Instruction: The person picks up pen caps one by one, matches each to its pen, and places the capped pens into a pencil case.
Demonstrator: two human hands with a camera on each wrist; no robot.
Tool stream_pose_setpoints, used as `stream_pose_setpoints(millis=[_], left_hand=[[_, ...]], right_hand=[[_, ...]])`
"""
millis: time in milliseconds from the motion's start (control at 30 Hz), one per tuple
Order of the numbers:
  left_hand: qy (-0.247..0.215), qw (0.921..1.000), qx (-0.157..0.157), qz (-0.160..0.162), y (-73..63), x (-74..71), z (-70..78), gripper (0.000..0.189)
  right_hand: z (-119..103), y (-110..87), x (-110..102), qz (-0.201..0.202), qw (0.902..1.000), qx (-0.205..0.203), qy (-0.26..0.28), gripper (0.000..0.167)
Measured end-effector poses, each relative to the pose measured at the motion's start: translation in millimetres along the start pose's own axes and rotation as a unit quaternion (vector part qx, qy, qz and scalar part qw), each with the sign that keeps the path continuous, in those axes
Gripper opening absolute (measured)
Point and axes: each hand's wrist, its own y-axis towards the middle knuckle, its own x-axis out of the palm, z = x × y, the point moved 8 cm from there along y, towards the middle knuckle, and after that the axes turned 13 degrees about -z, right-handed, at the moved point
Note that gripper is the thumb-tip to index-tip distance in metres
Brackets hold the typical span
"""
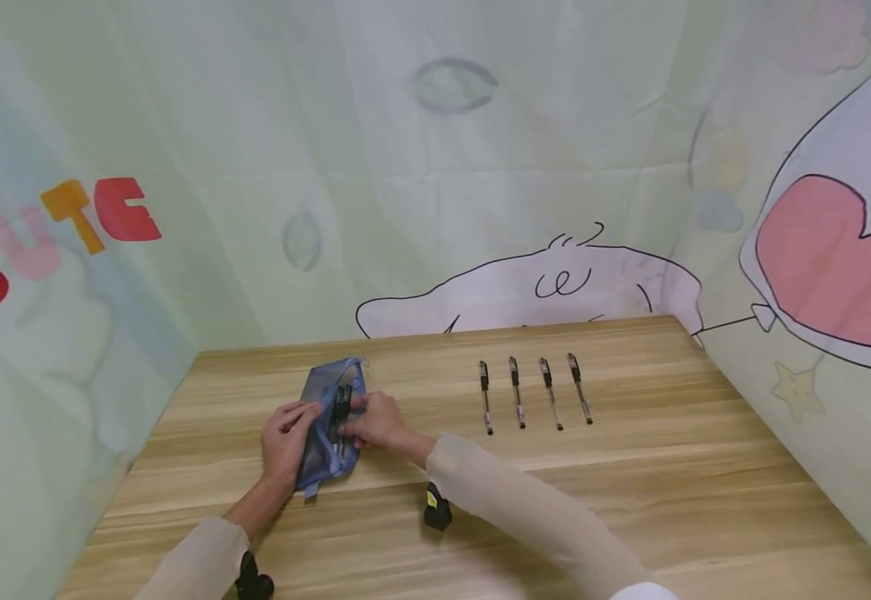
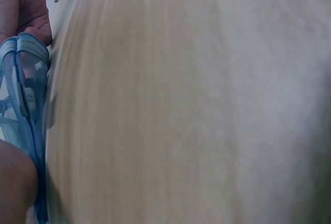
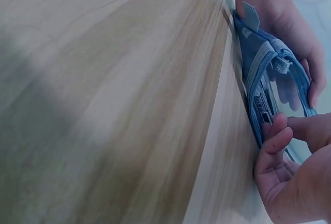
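Note:
A blue mesh zip pencil case [image 1: 320,458] lies on the left part of the table, its zipped mouth spread open. Several black pens [image 1: 341,406] show inside it. My left hand [image 1: 285,442] grips the case along its left side, fingers over the upper edge. At the opposite side, my right hand [image 1: 377,419] pinches the rim of the opening, thumb and fingertips right beside the pens. In the right wrist view, a pen with a barcode label [image 3: 261,106] shows within the mouth, close to the right fingertips [image 3: 279,136].
Several clear pens with black caps, among them one pen [image 1: 516,392], lie in a spaced row right of the case on the wooden table [image 1: 630,483]. Printed curtains [image 1: 435,167] hang behind and beside the table.

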Motion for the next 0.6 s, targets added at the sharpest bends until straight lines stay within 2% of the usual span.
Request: stream_pose_setpoints(millis=[200,433,600], left_hand=[[-0.011,0.9999,0.001,-0.002,-0.7,1.7,1.9,0.031],[-0.023,0.9997,-0.003,-0.001,-0.2,2.9,2.9,0.031],[-0.01,0.9999,-0.01,-0.003,-0.3,1.2,0.5,0.032]], right_hand=[[-0.6,3.4,1.9,0.013,0.9997,-0.008,-0.017,0.047],[-1.6,0.5,4.7,0.001,0.9997,-0.022,0.008,0.04],[-4.9,-3.7,-3.4,0.006,0.9988,-0.028,-0.039,0.031]])
